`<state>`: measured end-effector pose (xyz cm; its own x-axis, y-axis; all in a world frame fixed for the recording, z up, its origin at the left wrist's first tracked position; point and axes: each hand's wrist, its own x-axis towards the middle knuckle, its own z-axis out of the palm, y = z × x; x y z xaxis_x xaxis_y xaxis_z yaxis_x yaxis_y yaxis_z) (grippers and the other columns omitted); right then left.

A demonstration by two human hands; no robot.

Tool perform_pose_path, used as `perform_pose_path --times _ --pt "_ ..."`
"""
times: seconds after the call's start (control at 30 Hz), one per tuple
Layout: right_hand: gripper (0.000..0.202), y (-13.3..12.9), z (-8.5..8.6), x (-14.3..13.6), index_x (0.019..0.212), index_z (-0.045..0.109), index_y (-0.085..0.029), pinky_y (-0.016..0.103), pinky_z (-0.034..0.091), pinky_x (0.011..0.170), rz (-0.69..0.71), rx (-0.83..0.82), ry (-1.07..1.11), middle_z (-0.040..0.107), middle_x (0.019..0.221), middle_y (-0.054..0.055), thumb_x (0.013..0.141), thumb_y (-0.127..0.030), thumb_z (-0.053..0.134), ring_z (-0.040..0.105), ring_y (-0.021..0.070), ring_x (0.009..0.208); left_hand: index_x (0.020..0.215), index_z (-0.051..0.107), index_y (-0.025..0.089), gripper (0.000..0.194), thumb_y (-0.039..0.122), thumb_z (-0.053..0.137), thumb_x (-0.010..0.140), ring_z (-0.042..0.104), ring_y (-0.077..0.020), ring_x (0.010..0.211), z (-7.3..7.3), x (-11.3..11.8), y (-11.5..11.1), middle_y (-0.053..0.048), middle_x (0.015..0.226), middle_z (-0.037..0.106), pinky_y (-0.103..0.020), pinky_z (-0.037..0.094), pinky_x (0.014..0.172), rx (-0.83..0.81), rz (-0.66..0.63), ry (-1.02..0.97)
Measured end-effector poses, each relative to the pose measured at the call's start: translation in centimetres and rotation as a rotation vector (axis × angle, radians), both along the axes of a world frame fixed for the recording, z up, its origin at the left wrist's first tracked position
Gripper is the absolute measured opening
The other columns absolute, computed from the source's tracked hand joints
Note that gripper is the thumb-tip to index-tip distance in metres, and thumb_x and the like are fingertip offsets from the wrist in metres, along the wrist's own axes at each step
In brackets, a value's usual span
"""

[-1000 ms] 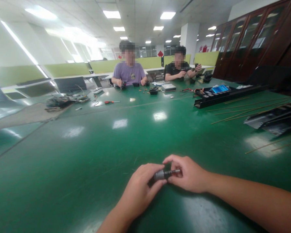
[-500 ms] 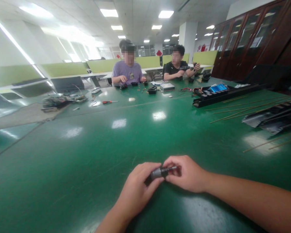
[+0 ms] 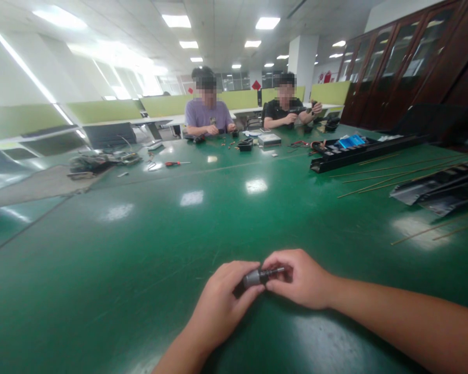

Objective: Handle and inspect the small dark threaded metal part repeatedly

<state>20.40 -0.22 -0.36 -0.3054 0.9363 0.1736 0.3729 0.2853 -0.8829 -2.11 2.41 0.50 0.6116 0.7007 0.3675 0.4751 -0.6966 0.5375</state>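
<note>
Low in the middle of the head view, my left hand (image 3: 222,293) is closed around a small grey-and-black cylinder (image 3: 252,279) with a thin metal shaft, which looks like a small motor. Its shaft points to the right. From the right side, my right hand (image 3: 296,278) pinches the black front end with thumb and fingertips, and the shaft tip lies in the hollow of that hand. Part of the cylinder's rear is hidden in the left palm. Both hands are low over the green table (image 3: 159,249).
Two people sit across the table, handling dark parts. A red screwdriver (image 3: 173,163) lies at the far left of centre, beyond it a cluttered heap (image 3: 88,162). To the right are a long black channel (image 3: 351,158), thin rods (image 3: 382,184) and more metal channels (image 3: 432,195).
My hands and the cylinder have hardly moved. Across the table, the person in purple has shifted slightly right, bringing one hand closer to the other.
</note>
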Motion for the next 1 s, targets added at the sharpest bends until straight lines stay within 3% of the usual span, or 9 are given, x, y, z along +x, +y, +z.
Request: perform_pose_path --times 0.33,1.0 --pt "0.013 0.18 0.79 -0.02 0.092 0.076 -0.017 0.024 0.044 0.064 0.004 0.073 -0.043 0.07 0.079 0.002 0.081 -0.023 0.071 0.059 0.0141 0.069 0.118 0.066 0.025 0.029 0.031 0.068 0.09 0.067 -0.0213 0.097 0.11 0.12 -0.08 -0.005 0.107 0.073 -0.035 0.054 0.088 0.012 0.006 0.022" --pt "0.01 0.44 0.83 0.01 0.088 0.078 -0.019 0.025 0.045 0.065 -0.012 0.043 -0.045 0.073 0.079 0.002 0.082 -0.023 0.07 0.063 0.0153 0.07 0.117 0.067 0.026 0.028 0.031 0.068 0.089 0.067 -0.0217 0.093 0.35 0.32 -0.1 -0.003 0.103 0.074 -0.036 0.052 0.083 0.037 0.025 0.053"
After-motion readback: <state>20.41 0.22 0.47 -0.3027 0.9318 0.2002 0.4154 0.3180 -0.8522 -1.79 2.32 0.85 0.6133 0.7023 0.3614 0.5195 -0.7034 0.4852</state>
